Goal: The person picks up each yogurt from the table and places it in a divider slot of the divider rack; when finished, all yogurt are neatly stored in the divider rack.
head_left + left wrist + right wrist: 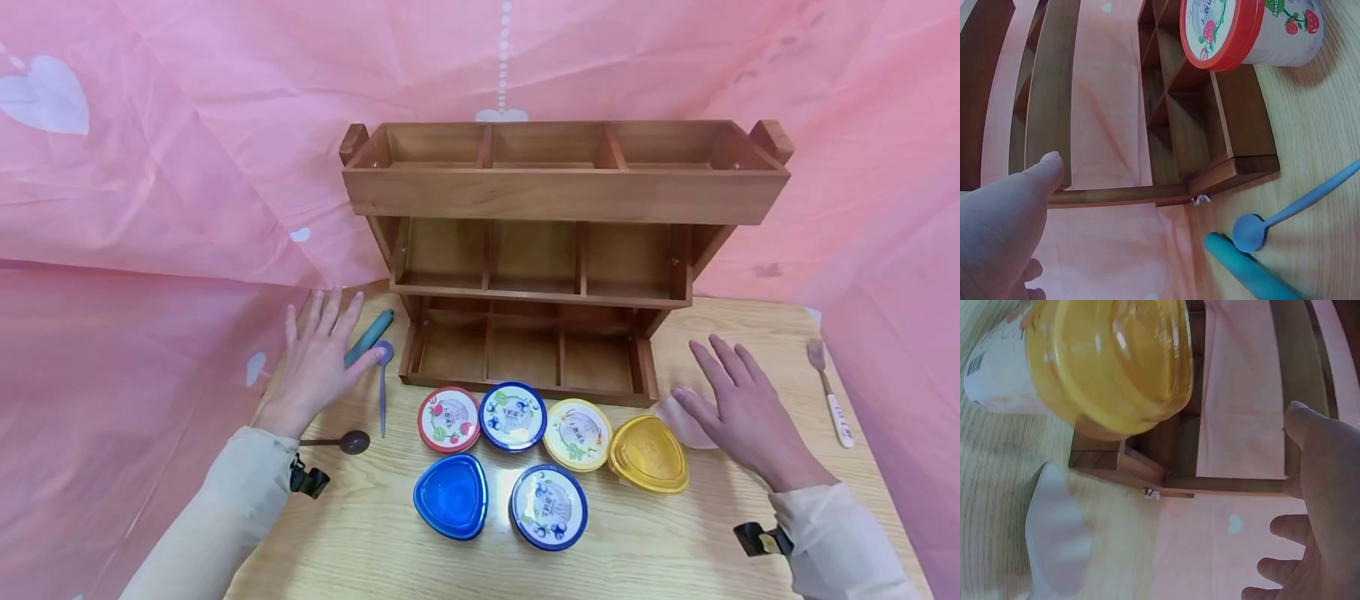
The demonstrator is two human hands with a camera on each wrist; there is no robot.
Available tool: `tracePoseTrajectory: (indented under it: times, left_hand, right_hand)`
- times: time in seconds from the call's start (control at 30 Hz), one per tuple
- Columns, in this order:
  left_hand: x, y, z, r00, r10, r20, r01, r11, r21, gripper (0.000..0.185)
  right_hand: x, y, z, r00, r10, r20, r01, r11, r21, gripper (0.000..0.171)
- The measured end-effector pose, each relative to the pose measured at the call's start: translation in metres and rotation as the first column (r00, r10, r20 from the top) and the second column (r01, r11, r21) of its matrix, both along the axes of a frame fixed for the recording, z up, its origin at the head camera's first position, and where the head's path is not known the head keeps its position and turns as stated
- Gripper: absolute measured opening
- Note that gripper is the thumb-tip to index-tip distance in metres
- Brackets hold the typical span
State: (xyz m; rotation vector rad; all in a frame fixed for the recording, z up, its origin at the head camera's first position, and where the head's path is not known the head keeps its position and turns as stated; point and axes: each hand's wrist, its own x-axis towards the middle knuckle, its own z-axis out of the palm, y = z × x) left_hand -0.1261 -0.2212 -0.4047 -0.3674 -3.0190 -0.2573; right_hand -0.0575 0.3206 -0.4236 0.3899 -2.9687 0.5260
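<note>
In the head view my left hand point(318, 367) hovers with spread fingers at the left, holding nothing. Beneath and beside it lie a teal cylindrical stick point(371, 335) and a blue-purple spoon point(383, 367); a dark brown spoon point(355, 442) lies by the wrist. My right hand point(738, 412) is likewise spread and holds nothing. It partly covers a smooth white curved piece point(1060, 537) on the table. Just left of that hand is a yellow translucent rounded-triangular container point(649, 454). Between the hands stands a three-tier wooden rack point(566, 196), its visible compartments bare.
In front of the rack stand a red-lidded tub point(448, 419), a blue-lidded tub point(513, 417) and a yellow-lidded tub point(577, 434). Nearer are a blue rounded-triangular container point(452, 497) and another blue-lidded tub point(549, 507). A fork point(828, 387) lies far right. Pink cloth point(187, 208) surrounds the table.
</note>
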Motion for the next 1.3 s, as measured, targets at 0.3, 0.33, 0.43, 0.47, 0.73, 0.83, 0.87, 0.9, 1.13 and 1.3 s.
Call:
tracePoseTrajectory:
  times: [0.3, 0.33, 0.43, 0.47, 0.73, 0.83, 0.87, 0.9, 1.13, 1.3]
  left_hand:
    - [0.004, 0.001, 0.002, 1.0, -0.003, -0.012, 0.003, 1.0, -0.004, 0.087]
    - [0.003, 0.002, 0.002, 1.0, -0.003, -0.012, 0.003, 1.0, -0.006, 0.087]
    - [0.002, 0.002, 0.002, 1.0, -0.005, -0.007, 0.005, 1.0, 0.002, 0.087]
    - [0.001, 0.002, 0.002, 1.0, -0.005, -0.009, 0.005, 1.0, 0.007, 0.087]
    - [-0.026, 0.01, 0.014, 0.999, 0.013, -0.046, -0.005, 0.984, 0.177, 0.085]
    - [-0.035, 0.014, 0.018, 0.999, 0.035, -0.023, -0.028, 0.964, 0.264, 0.085]
    - [-0.037, 0.015, 0.019, 0.999, 0.041, -0.014, -0.035, 0.954, 0.299, 0.085]
    - [-0.04, 0.016, 0.02, 0.999, 0.047, -0.005, -0.043, 0.942, 0.333, 0.084]
    - [-0.056, 0.027, 0.017, 0.995, 0.092, 0.039, -0.098, 0.834, 0.542, 0.081]
    - [-0.066, 0.034, 0.014, 0.993, 0.092, 0.07, -0.115, 0.765, 0.633, 0.08]
  right_hand:
    - [0.016, -0.015, 0.009, 0.999, 0.029, -0.044, -0.029, 1.0, 0.011, 0.072]
    - [0.018, -0.016, 0.009, 0.998, 0.035, -0.052, -0.034, 0.999, 0.013, 0.072]
    - [0.023, -0.023, 0.009, 0.996, 0.05, -0.07, -0.048, 0.999, 0.021, 0.073]
    - [0.025, -0.025, 0.008, 0.996, 0.05, -0.072, -0.049, 0.999, 0.022, 0.073]
    - [0.045, -0.046, -0.004, 0.988, 0.115, -0.103, -0.113, 0.993, 0.021, 0.079]
    - [0.051, -0.051, -0.01, 0.99, 0.11, -0.083, -0.108, 0.994, 0.025, 0.085]
    - [0.052, -0.052, -0.012, 0.991, 0.106, -0.079, -0.104, 0.994, 0.031, 0.088]
    - [0.054, -0.053, -0.014, 0.992, 0.102, -0.07, -0.1, 0.994, 0.034, 0.091]
    - [0.064, -0.059, -0.022, 0.993, 0.089, -0.079, -0.086, 0.996, 0.033, 0.093]
    - [0.067, -0.06, -0.028, 0.994, 0.067, -0.083, -0.066, 0.998, 0.011, 0.096]
